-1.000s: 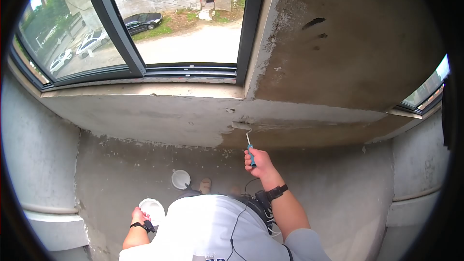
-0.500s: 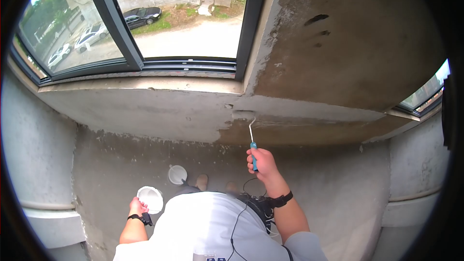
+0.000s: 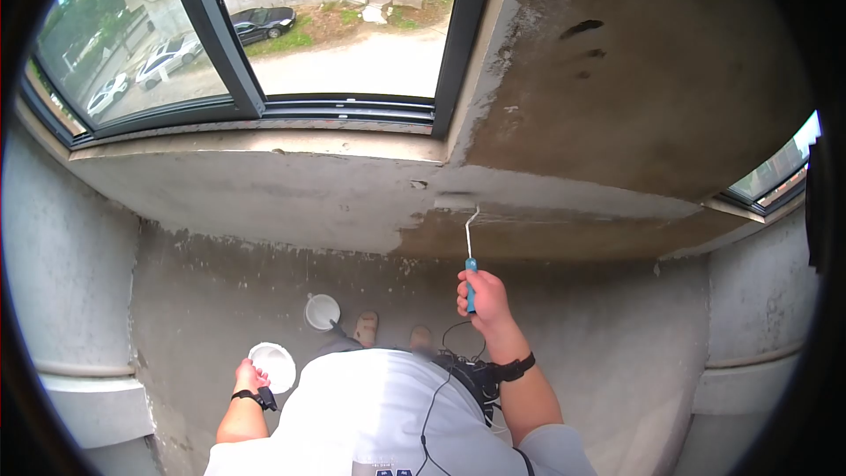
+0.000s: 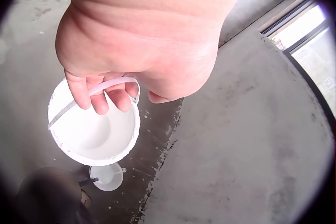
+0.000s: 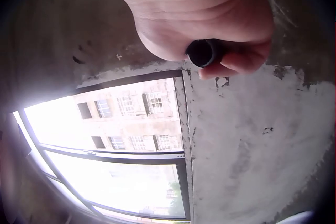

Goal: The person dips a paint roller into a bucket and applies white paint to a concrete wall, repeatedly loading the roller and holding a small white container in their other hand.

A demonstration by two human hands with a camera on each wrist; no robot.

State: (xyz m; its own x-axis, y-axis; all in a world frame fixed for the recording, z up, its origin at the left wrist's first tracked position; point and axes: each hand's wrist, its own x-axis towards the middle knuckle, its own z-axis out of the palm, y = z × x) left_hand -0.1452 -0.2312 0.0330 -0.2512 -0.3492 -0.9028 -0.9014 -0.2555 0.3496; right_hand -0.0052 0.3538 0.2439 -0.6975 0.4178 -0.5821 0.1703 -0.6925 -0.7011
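My right hand (image 3: 486, 298) grips a paint roller by its blue handle (image 3: 471, 275). The white roller sleeve (image 3: 454, 201) lies against the low wall, along the border between a dark wet patch and pale grey plaster. In the right wrist view, curled fingers wrap the roller handle, and its dark round end (image 5: 201, 53) shows. Low on the left, my left hand (image 3: 250, 377) holds a white bucket (image 3: 280, 372) by its bail handle. From the left wrist, fingers hook under that thin white bail (image 4: 113, 82), with the open bucket hanging below.
A second white bucket (image 3: 322, 311) stands on the concrete floor (image 3: 220, 286) near my feet, a dark handle leaning out of it. Above the wall is a sliding window (image 3: 344, 110) with a ledge (image 3: 264, 143). A dark wet wall panel (image 3: 634, 88) rises at the right.
The roller has travelled up the wall and a little to the right, my right hand following. My left hand keeps hold of its bucket, and the whole view has shifted slightly.
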